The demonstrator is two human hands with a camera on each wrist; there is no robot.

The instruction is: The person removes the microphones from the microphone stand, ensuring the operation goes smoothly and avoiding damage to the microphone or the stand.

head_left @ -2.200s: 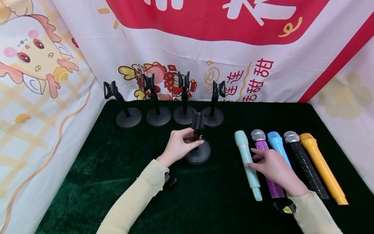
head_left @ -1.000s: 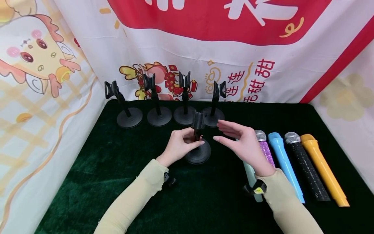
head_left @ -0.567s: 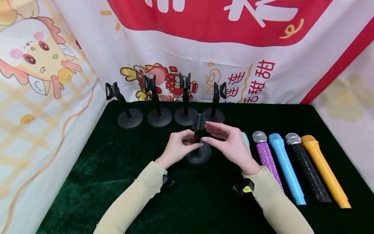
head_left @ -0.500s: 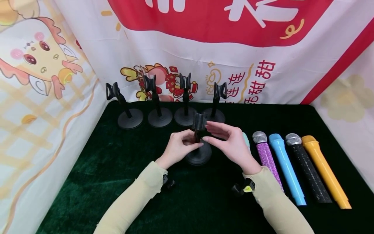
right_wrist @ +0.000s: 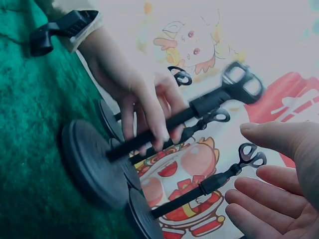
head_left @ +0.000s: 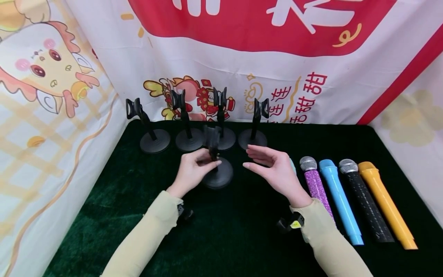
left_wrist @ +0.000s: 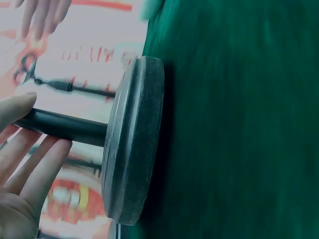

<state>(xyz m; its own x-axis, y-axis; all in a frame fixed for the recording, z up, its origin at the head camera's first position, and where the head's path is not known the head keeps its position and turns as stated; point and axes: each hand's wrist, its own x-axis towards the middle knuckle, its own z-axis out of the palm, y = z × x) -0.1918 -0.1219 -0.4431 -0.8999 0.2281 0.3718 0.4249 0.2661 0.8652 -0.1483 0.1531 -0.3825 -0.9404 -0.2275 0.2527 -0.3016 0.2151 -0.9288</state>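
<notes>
My left hand (head_left: 194,169) pinches the post of a black desktop microphone stand (head_left: 219,175), thumb on one side and fingers on the other. The left wrist view shows the stand's thick round base (left_wrist: 132,142) close over the green cloth, with a dark shadow beside it. At the top of the post sits a clip (right_wrist: 241,82), blurred in the right wrist view. To the right of this stand my right hand (head_left: 273,167) hovers with thumb and fingers spread apart, holding nothing. Behind that hand a mint-green microphone (head_left: 293,167) is almost fully hidden.
Several similar stands (head_left: 155,141) line the back edge of the green cloth (head_left: 238,238). At the right lie a purple microphone (head_left: 317,188), a blue one (head_left: 340,202), a black one (head_left: 368,204) and a yellow one (head_left: 387,204). Printed fabric (head_left: 214,61) hangs behind.
My right hand has left the microphones and come over beside the stand. In the last half second my left hand has carried the stand leftward, opening a gap between it and my right hand.
</notes>
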